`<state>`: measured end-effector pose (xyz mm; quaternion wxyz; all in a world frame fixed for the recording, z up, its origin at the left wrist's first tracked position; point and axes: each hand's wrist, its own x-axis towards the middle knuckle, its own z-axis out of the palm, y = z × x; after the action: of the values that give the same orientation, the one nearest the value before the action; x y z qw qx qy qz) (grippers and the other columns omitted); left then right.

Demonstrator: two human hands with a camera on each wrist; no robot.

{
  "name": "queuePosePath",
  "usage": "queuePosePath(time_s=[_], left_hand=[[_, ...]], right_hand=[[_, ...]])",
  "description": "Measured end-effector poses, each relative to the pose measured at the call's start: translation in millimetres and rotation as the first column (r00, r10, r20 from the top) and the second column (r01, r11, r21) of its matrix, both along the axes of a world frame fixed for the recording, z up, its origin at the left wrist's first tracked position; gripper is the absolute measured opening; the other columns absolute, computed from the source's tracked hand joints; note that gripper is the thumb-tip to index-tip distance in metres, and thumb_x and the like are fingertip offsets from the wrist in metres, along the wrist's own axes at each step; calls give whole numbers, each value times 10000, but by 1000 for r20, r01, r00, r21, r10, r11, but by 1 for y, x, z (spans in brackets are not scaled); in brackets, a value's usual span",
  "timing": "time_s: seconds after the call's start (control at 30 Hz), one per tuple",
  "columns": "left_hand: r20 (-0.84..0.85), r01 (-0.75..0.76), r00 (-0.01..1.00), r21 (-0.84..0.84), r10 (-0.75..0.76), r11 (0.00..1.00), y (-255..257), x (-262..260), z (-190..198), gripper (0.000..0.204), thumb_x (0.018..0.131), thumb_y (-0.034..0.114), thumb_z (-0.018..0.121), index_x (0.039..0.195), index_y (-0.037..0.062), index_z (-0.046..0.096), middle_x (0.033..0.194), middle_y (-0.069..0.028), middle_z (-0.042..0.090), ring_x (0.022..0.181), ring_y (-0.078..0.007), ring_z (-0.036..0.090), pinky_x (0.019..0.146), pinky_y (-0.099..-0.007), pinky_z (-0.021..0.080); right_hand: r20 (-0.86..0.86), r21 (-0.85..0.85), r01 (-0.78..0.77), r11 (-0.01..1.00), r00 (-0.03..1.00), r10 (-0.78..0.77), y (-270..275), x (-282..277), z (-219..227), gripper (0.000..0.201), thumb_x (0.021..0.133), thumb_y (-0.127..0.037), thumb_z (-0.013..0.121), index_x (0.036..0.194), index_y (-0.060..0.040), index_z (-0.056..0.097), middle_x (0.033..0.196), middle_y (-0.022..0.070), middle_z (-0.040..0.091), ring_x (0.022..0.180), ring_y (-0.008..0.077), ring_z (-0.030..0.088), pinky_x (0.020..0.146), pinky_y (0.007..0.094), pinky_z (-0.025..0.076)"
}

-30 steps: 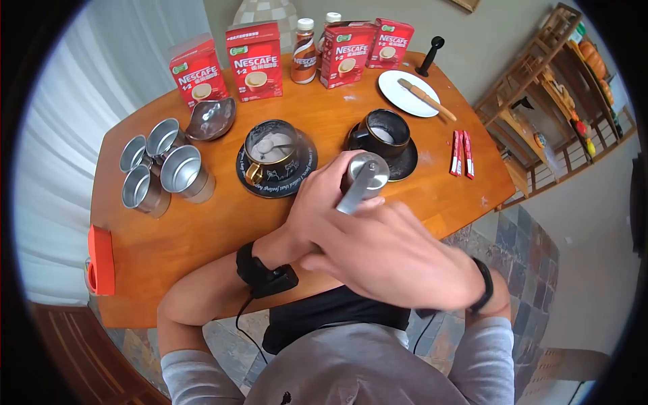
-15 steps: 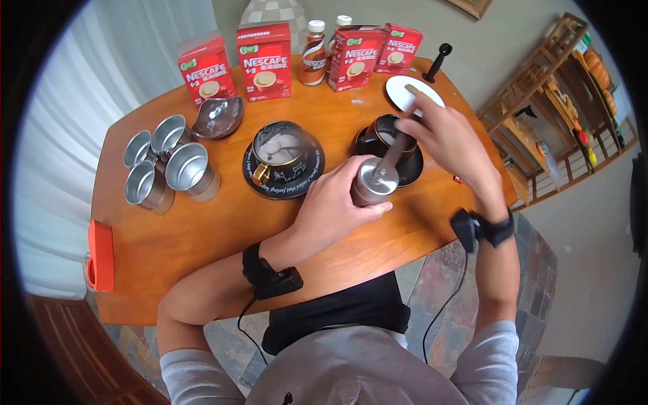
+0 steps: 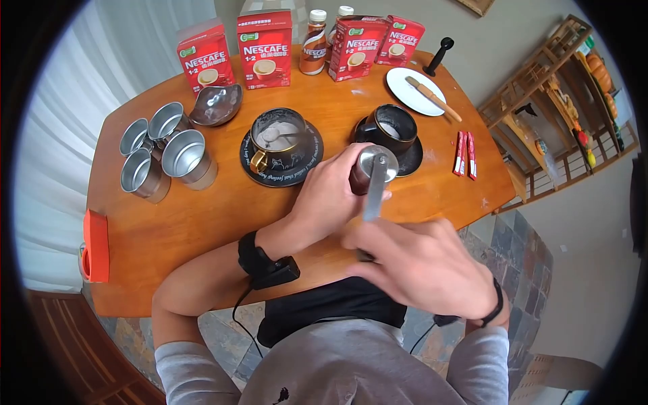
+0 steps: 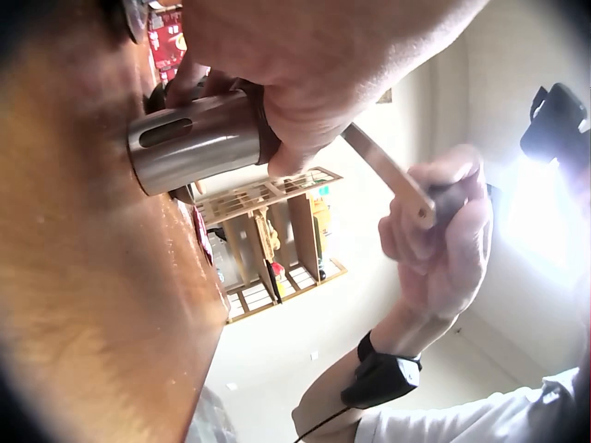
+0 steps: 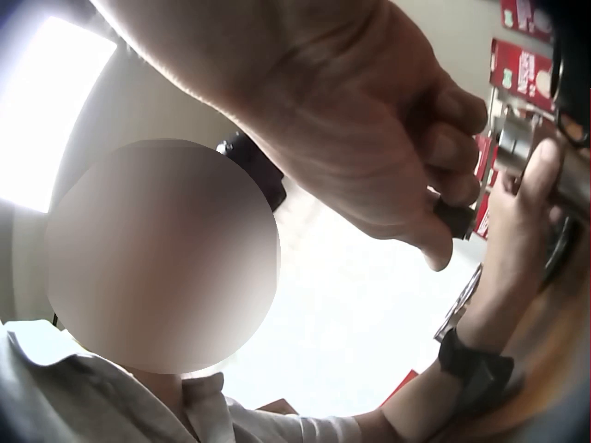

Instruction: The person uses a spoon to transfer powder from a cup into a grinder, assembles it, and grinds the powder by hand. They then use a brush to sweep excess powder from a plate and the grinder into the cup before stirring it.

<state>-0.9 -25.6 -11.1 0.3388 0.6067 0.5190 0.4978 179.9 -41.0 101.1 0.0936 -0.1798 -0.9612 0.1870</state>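
Observation:
My left hand [image 3: 331, 192] grips the upper body of a steel hand coffee grinder [image 4: 199, 138]. The grinder's base is right at the tabletop, and a slot shows in its side. My right hand [image 3: 428, 266] holds the dark knob [image 4: 450, 201] at the end of the flat crank [image 3: 374, 199], which points toward my body. Just beyond the grinder stands a black cup [image 3: 403, 146] on a dark saucer. To its left, a black cup with a gold handle [image 3: 259, 160] holds pale powder and sits on a lettered black saucer [image 3: 280, 181].
Several steel cups [image 3: 192, 169] cluster at the left, near a dark glossy bowl [image 3: 217, 106]. Red Nescafe boxes [image 3: 264, 50] and bottles [image 3: 313, 54] line the back. At the right are a white plate [image 3: 403, 98] with a brush and two red sachets [image 3: 466, 155].
My right hand has swung the crank round, from my side to the far right and back toward my body. My left hand stays on the grinder.

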Motion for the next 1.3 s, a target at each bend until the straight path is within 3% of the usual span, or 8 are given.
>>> queuePosePath(time_s=[0.07, 0.17, 0.4, 0.5, 0.67, 0.83, 1.2, 1.3], left_hand=[[-47, 67, 997, 306, -55, 950, -2, -8, -2, 700, 825, 232, 900, 1398, 37, 548, 1031, -115, 742, 945, -229, 726, 872, -351, 560], [144, 190, 963, 243, -229, 951, 2, -18, -34, 781, 833, 300, 921, 1434, 34, 498, 1092, -78, 726, 1009, -175, 700, 939, -316, 541], [-76, -29, 996, 166, 42, 986, 6, 0, -11, 543, 805, 225, 872, 1224, 9, 603, 1087, -206, 741, 1020, -411, 731, 884, -466, 589], [-110, -25, 993, 70, 32, 997, 4, -1, -5, 617, 804, 221, 902, 1313, 38, 606, 1146, -158, 746, 1035, -287, 749, 922, -395, 565], [-112, -27, 993, 100, 38, 995, 1, -2, -3, 678, 810, 270, 885, 1360, 27, 571, 1178, -210, 734, 1061, -397, 731, 910, -454, 585], [-105, -57, 992, 95, 67, 994, 1, 0, -5, 665, 790, 237, 908, 1346, 42, 599, 1132, -176, 749, 1029, -303, 752, 899, -388, 569], [-52, 65, 996, -116, -71, 991, -3, -7, 11, 630, 850, 240, 827, 1381, 26, 563, 1122, -186, 723, 1062, -325, 723, 957, -407, 553], [135, 131, 977, 228, -164, 965, 0, -10, -22, 687, 915, 338, 777, 1461, 24, 500, 1245, -178, 670, 1203, -281, 648, 1053, -391, 480]], right_hand=[[-69, 70, -80, 994, 994, 85, 10, -31, -5, 272, 932, -225, 769, 1062, -51, 604, 777, 135, 661, 693, 388, 689, 585, 476, 516], [-158, 181, -127, 975, 975, 156, 41, -74, -19, 247, 936, -242, 768, 1024, -79, 604, 747, 147, 674, 668, 394, 679, 591, 495, 501], [-135, 256, 71, 964, 990, -37, 143, -103, -19, 251, 999, -287, 701, 1029, -52, 617, 784, 152, 708, 791, 379, 713, 709, 475, 540], [-167, 207, 204, 957, 971, -171, 177, -62, -26, 297, 1022, -307, 690, 1057, -25, 604, 802, 147, 691, 794, 350, 698, 737, 437, 540], [-133, 20, 426, 905, 898, -420, 145, 25, -17, 253, 1009, -241, 703, 1054, -12, 604, 803, 163, 688, 754, 382, 664, 694, 448, 497], [49, 31, 560, 828, 826, -561, 61, 59, 3, 257, 969, -214, 762, 1053, -25, 610, 717, 155, 651, 633, 357, 636, 621, 409, 479], [4, 42, -63, 997, 998, 63, 3, -20, 6, 279, 916, -206, 770, 1043, -30, 596, 696, 134, 611, 693, 389, 683, 564, 471, 513], [-137, 147, -188, 971, 968, 208, 33, -62, -8, 284, 919, -211, 761, 998, -11, 576, 718, 158, 652, 720, 411, 695, 596, 494, 531]])
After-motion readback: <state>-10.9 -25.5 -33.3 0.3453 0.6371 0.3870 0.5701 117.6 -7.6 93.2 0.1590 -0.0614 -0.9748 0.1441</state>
